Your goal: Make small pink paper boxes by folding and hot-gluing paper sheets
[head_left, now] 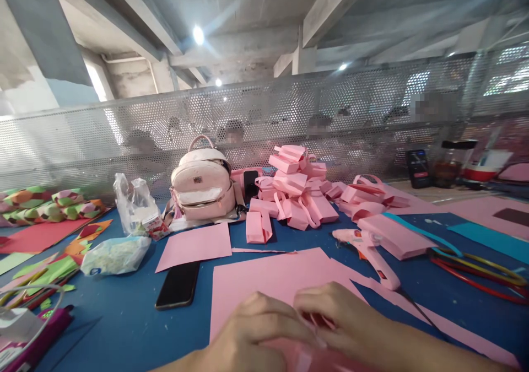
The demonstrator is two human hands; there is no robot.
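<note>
My left hand and my right hand are close together at the bottom middle of the view. Their fingers are bent and closed on a folded pink paper piece, which my hands and the frame edge partly hide. A narrow pink loop shows between my right fingers. Beneath and beyond the hands lies a large flat sheet of pink paper. A pink glue gun rests to the right of it, next to a pink paper bag.
Behind the sheet are a heap of small pink paper bags and a pale backpack. A phone lies at left, near a tissue pack. Red-handled scissors are at right. A perforated metal screen runs behind the table.
</note>
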